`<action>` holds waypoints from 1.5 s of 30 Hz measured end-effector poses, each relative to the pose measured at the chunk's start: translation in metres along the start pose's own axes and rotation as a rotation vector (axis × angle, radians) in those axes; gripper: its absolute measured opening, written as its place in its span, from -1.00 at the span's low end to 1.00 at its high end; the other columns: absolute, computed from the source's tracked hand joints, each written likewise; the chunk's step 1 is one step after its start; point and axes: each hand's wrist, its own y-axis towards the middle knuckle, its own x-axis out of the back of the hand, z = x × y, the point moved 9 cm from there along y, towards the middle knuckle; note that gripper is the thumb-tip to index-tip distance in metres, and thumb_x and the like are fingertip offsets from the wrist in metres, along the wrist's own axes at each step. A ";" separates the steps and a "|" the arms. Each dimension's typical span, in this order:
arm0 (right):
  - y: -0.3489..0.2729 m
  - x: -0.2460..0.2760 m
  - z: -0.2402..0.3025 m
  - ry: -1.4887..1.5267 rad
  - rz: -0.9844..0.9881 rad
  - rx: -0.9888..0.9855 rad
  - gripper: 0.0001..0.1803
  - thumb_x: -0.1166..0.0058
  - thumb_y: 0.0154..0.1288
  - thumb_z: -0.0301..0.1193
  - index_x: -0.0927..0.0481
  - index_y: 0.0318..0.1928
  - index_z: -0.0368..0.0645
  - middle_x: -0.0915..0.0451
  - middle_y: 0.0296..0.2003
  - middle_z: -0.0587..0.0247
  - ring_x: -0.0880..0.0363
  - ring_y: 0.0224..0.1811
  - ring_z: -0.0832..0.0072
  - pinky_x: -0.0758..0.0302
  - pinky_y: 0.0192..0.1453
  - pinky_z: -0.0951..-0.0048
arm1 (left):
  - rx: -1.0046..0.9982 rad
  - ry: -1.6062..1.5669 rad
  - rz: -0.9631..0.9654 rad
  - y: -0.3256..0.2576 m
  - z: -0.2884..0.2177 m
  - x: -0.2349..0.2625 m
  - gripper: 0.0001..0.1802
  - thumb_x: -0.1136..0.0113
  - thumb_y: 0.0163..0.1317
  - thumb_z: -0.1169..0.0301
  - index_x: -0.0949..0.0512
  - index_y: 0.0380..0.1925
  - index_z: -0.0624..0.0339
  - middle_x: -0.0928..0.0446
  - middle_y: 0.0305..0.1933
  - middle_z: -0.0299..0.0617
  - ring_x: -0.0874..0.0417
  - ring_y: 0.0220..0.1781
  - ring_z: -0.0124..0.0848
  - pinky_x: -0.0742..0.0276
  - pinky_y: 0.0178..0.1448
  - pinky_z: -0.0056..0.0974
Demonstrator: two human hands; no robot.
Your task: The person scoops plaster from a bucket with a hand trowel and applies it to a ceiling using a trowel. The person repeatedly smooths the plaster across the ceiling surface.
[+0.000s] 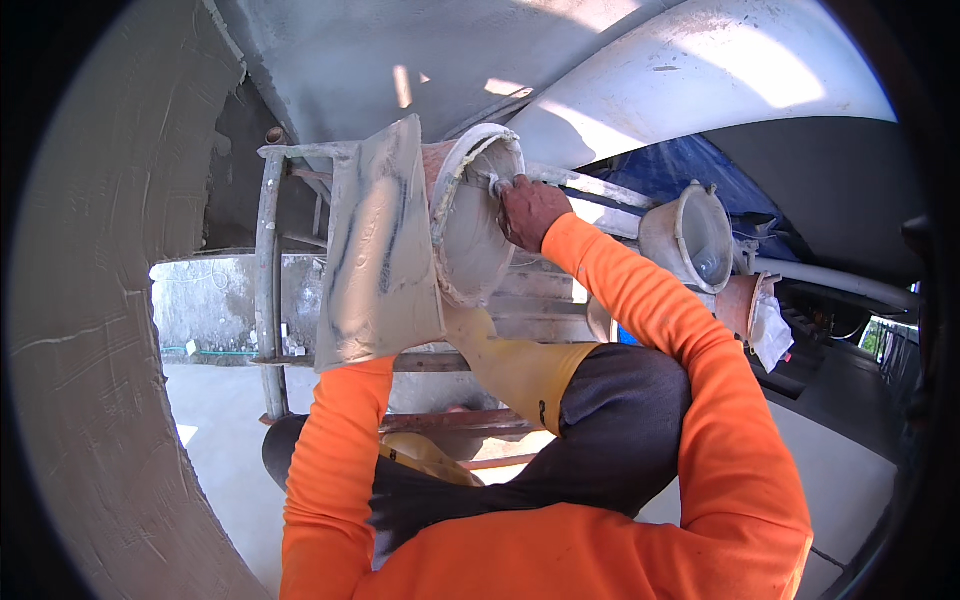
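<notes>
Grey rendered wall [80,330] curves along nine o'clock and a metal scaffold frame [270,260] stands ahead as I look down over my orange sleeves. My right hand [528,210] is closed on the rim of the plaster-caked bucket [470,225], tipped on its side just above centre, its mouth facing the plaster-smeared flat board [380,250] touching it at eleven o'clock. My left hand is hidden behind that board, so I cannot tell its grip; a second bucket [695,235] sits at two o'clock.
</notes>
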 end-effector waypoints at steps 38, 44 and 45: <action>-0.009 0.097 0.038 1.036 0.259 0.162 -0.68 0.05 0.48 -0.26 -0.61 0.00 -0.21 -0.60 -0.42 0.26 -0.53 -0.50 0.52 -0.52 -0.37 0.39 | -0.285 -0.108 -0.149 -0.022 -0.046 0.191 -0.38 0.06 0.58 0.06 -0.28 0.48 0.16 -0.31 0.55 -0.04 -0.35 0.54 -0.07 -0.30 0.57 0.10; -0.073 0.193 0.097 0.807 0.035 0.455 -0.68 -0.06 0.33 -0.37 -0.59 0.05 -0.19 -0.61 -0.34 0.00 -0.63 -0.35 0.13 -0.58 -0.19 0.19 | -0.408 0.091 -0.529 -0.013 -0.046 0.138 -0.48 0.06 0.59 0.19 -0.39 0.38 0.29 -0.50 0.38 0.01 -0.59 0.33 -0.09 -0.58 0.39 0.02; -0.083 0.203 0.109 0.737 -0.037 0.497 -0.66 -0.07 0.30 -0.40 -0.58 0.07 -0.19 -0.61 -0.30 -0.06 -0.66 -0.28 0.03 -0.59 -0.14 0.15 | -0.439 0.524 -0.605 -0.011 -0.054 0.112 -0.51 0.00 0.58 0.27 -0.39 0.38 0.32 -0.52 0.36 0.02 -0.61 0.30 -0.14 -0.63 0.33 -0.03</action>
